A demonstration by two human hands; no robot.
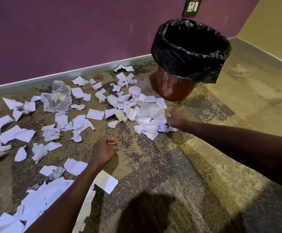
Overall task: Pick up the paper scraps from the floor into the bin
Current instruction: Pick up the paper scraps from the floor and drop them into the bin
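Paper scraps (pixel 142 106) strewn on floor (pixel 153 162), left of bin (pixel 189 56). Nearest heap touched by right hand (pixel 174 119); fingers apparently pinching scrap, blurred. Left hand (pixel 104 150) fisted, empty, held nearer.

White paper scraps (pixel 93 115), torn and crumpled, lie scattered over the floor (pixel 153 157), thickest just left of the bin (pixel 187 64). The bin is reddish-brown, lined with a black bag (pixel 178 52), upright and open near the floor's far corner.
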